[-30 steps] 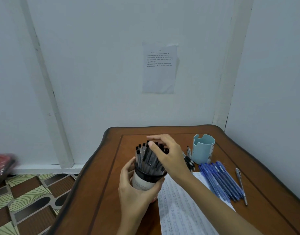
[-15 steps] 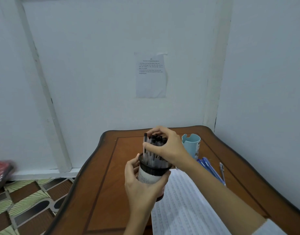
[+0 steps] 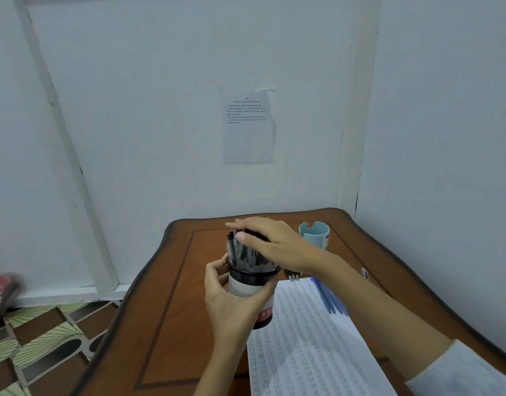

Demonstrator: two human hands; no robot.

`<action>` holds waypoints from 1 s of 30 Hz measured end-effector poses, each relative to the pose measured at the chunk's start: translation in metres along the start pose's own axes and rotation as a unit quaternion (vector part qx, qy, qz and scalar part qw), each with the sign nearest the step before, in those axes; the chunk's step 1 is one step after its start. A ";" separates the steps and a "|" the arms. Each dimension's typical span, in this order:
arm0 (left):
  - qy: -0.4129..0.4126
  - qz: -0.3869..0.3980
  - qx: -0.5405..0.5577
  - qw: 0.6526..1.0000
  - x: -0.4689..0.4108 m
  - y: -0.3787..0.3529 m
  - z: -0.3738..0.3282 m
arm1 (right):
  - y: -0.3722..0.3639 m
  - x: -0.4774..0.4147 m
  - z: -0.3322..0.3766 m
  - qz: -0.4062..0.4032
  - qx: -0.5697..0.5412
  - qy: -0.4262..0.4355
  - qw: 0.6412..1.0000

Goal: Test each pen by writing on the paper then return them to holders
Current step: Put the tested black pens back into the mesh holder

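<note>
The left hand (image 3: 231,305) grips a black mesh cylindrical holder (image 3: 244,285) packed with black-capped pens (image 3: 246,257), over the brown wooden table (image 3: 166,310) beside the lined paper sheet (image 3: 303,344). The right hand (image 3: 277,241) rests straight-fingered across the pen tops.

A moment ago the right hand (image 3: 270,241) pinched the black pens (image 3: 246,257) with curled fingers. Now it lies flatter across their tops, fingers stretched out, and the pens lean left in the holder (image 3: 247,285).

Left hand (image 3: 231,298) low, fingers in a wrapping curl; right hand (image 3: 274,242) just above, palm down, fingers nearly straight.
</note>
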State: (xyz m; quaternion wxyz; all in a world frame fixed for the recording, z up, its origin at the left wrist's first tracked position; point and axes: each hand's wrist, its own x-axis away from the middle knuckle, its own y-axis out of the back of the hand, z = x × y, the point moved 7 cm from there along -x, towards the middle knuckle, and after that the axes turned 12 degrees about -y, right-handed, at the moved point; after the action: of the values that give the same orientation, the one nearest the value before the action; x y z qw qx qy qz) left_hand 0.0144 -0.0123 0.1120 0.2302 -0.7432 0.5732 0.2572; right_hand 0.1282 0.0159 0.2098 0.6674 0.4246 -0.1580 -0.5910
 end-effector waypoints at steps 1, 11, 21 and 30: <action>0.001 0.003 -0.002 1.000 -0.002 -0.001 0.002 | 0.003 -0.001 -0.002 0.016 -0.027 -0.010 0.999; 0.009 -0.017 -0.013 1.000 -0.021 0.003 0.038 | 0.032 -0.016 -0.150 -0.141 -0.190 -0.301 0.924; 0.019 -0.044 -0.006 0.999 -0.033 -0.011 0.082 | -0.064 -0.054 -0.218 -0.087 0.025 -0.357 0.930; 0.030 -0.081 0.008 0.996 -0.039 -0.008 0.104 | -0.082 -0.081 -0.242 -0.093 0.174 -0.404 0.893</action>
State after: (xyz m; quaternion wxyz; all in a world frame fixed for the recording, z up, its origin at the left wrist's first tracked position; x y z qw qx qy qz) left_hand 0.0020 0.0846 0.0587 0.2391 -0.7927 0.5196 0.2110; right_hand 0.2270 0.1880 0.0290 0.4036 0.2714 -0.4735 -0.7343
